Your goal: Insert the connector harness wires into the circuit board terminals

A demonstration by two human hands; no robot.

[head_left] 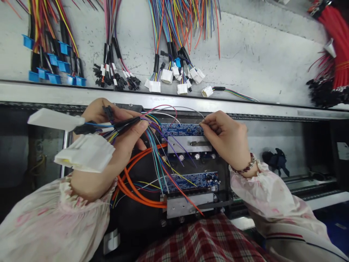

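My left hand (122,134) is closed round the black-sleeved part of a wiring harness (127,124). Large white plug connectors (85,153) hang from the harness on the left, and its loose coloured wires fan out to the right. With thumb and fingertips my right hand (225,134) pinches the end of one thin grey wire (188,108) from that bundle. Below the hands lie two blue circuit boards (185,130) with silver metal plates (177,145). Thick orange cables (131,182) run to the boards from the left. Several loose wires hang across both boards.
Behind the metal rail (169,95), a grey bench holds bundles with blue connectors (58,65), black plugs (117,78) and white connectors (181,78). One short harness (218,90) lies apart. Red wires (336,47) are bunched at far right. A dark object (275,159) sits right of the boards.
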